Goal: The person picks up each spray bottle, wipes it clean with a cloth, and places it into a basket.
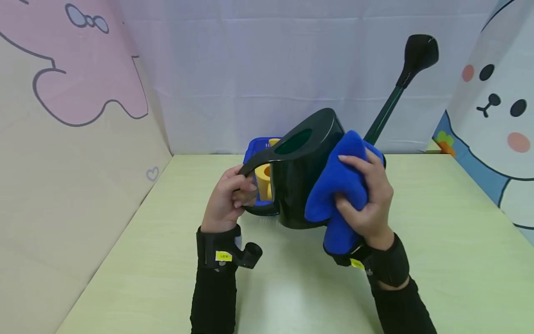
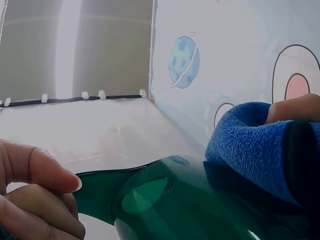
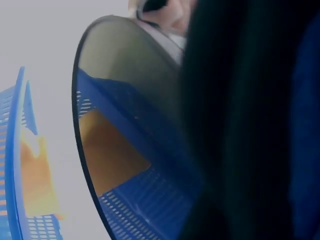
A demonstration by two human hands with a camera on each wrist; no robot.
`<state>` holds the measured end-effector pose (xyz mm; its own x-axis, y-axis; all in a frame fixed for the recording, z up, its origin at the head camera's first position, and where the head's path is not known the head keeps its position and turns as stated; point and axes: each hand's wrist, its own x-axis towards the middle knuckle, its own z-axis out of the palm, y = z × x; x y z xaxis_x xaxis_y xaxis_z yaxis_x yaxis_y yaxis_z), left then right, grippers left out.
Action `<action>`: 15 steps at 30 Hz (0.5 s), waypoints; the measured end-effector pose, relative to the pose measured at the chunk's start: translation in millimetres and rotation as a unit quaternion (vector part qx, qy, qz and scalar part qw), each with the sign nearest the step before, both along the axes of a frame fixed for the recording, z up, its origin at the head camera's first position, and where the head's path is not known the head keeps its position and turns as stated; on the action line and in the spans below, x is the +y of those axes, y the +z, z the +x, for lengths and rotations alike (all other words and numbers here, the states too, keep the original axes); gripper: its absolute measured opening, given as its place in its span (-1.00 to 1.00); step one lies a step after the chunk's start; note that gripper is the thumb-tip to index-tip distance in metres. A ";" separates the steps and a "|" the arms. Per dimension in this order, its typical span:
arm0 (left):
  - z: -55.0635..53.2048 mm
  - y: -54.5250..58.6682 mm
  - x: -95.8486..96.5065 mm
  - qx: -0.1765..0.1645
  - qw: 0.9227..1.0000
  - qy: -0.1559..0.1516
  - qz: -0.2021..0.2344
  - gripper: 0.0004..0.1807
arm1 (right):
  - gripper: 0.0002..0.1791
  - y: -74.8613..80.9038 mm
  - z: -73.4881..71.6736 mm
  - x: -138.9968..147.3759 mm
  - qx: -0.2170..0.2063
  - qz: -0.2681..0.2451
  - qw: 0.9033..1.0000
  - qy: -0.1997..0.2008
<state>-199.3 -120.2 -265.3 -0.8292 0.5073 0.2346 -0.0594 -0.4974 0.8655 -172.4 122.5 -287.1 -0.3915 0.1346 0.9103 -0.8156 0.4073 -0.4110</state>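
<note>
A dark green watering can (image 1: 292,185) is held up over the table, tilted, its long spout (image 1: 389,109) rising to the right and ending in a black head (image 1: 420,50). Fingers of my left hand (image 1: 227,199) curl round its looped handle at the left. My right hand (image 1: 371,199) grips a bunched blue cloth (image 1: 340,185) against the can's right side, by the base of the spout. In the left wrist view the fluffy cloth (image 2: 250,145) lies over the can's glossy green body (image 2: 185,200). The cloth hides part of the can's wall.
Behind the can, a blue plastic basket (image 1: 253,149) stands on the pale table (image 1: 438,241) and holds yellow mugs (image 1: 263,185), partly hidden by the can. A white curtain (image 1: 250,69) closes the back; printed cartoon panels flank both sides.
</note>
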 end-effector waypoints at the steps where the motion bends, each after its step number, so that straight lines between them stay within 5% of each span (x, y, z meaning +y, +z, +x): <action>1: 0.0 -0.1 0.2 -0.001 1.000 0.001 0.000 -0.77 | -0.37 0.1 0.8 -3.1 0.013 0.016 1.000 -0.014; 8: 0.7 0.0 5.9 -0.004 1.000 0.000 -0.003 -0.76 | -0.42 1.2 12.1 -24.9 0.051 0.150 0.985 -0.065; 15: 1.1 -1.4 13.4 -0.006 1.000 0.000 -0.019 -0.78 | -0.46 -6.0 20.8 -47.4 0.054 0.310 0.945 -0.087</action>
